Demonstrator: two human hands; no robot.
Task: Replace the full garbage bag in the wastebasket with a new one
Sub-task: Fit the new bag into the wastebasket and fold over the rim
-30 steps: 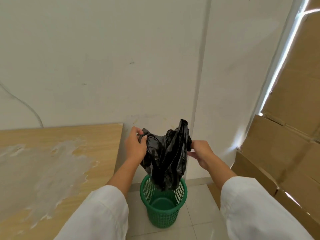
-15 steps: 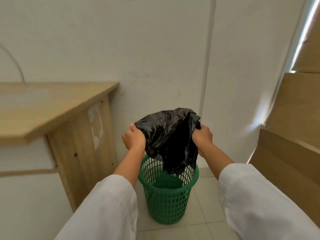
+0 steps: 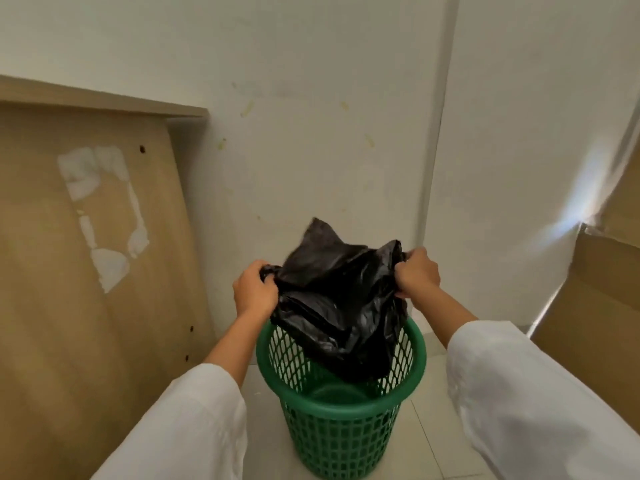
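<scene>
Both hands (image 3: 341,287) grip crinkled glossy black bag (image 3: 341,306) over green lattice wastebasket (image 3: 341,431).

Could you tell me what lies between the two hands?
In the head view, only the black bag stretches between the left hand and right hand.

Both arms wear loose white long fabric sleeves (image 3: 194,420) that end partway along the forearms; the bare left hand (image 3: 254,292) and right hand (image 3: 417,273) carry no gloves.
</scene>
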